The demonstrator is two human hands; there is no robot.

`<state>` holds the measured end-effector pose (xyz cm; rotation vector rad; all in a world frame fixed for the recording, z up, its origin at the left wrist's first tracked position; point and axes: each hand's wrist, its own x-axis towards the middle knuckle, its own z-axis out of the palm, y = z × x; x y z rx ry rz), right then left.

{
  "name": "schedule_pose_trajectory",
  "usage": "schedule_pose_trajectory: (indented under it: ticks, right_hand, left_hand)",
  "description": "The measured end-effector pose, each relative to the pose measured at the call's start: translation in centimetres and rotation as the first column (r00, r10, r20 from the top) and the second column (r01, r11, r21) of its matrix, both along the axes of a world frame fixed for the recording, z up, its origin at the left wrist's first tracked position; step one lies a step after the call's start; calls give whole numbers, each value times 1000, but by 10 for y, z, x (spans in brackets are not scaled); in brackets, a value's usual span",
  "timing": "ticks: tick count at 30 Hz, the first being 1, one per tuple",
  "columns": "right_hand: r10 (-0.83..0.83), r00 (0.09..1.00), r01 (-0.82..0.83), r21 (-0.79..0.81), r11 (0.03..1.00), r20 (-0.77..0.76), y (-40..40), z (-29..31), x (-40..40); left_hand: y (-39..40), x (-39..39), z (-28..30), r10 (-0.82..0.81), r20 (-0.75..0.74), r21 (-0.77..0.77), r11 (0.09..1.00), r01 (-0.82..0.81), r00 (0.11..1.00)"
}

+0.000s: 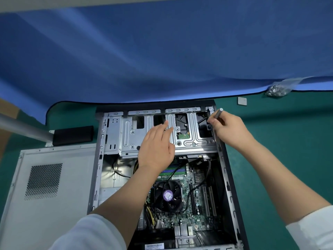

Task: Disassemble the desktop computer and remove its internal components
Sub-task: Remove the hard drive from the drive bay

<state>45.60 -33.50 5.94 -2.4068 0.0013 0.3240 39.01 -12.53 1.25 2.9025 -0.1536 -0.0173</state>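
Note:
The open desktop case (100, 159) lies on its side in the middle of the view. Inside, a silver drive cage (194, 138) spans the far end, with the motherboard (198, 201) and a black CPU fan (168, 195) nearer me. My left hand (156, 147) rests flat on the drive cage, fingers spread, holding nothing. My right hand (228, 130) grips a grey screwdriver (218, 113) like a pen, its tip down at the cage's far right corner by the case wall.
The removed side panel (45, 192) lies left of the case, next to a black block (73, 135) and a grey pole (21, 128). A blue mat (162, 56) covers the far table. A bag of screws (278, 89) and a small square chip (242, 101) lie at the right.

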Motion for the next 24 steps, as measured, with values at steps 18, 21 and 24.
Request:
schedule_pose_trajectory:
  ticks: [18,21,24]
  right_hand:
    - [145,988,-155,-289,945,-55,-1,28,20]
    - [139,988,-154,-367,917,-67,4,30,19]
    - [145,989,-107,-509,854,36,8,30,14]
  left_hand:
    - [-1,0,5,13,-30,12,1000,-13,999]
    - [-1,0,5,12,-27,5,1000,-12,1000]
    - [-1,-1,5,6,-22,8,1000,-6,1000]
